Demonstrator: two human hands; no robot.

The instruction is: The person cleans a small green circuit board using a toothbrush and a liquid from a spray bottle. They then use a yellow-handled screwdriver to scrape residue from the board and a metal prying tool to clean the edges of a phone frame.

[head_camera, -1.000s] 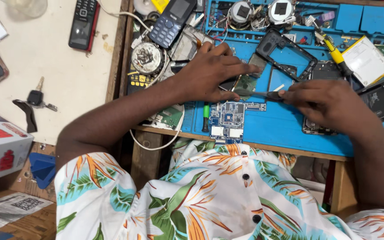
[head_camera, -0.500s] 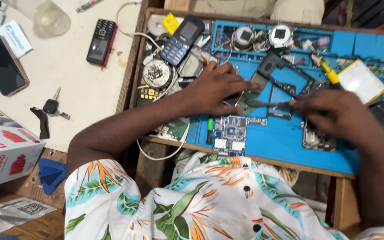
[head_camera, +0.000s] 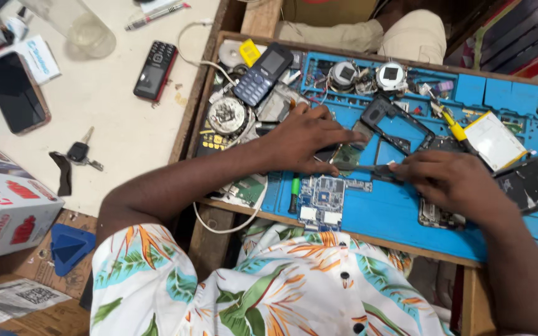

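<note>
Nearest the person, a bare blue circuit board (head_camera: 323, 199) lies loose on the blue work mat (head_camera: 375, 214), apart from both hands. Just beyond it, the left hand (head_camera: 303, 140) presses curled fingers down on a small green board (head_camera: 345, 155), while the right hand (head_camera: 449, 180) pinches a thin dark tool (head_camera: 375, 169) whose tip meets that board. Farther back, the black phone frame (head_camera: 400, 121), white battery (head_camera: 495, 142) and yellow-handled screwdriver (head_camera: 456, 130) lie scattered, so the phone looks fully stripped, with reassembly not begun.
</note>
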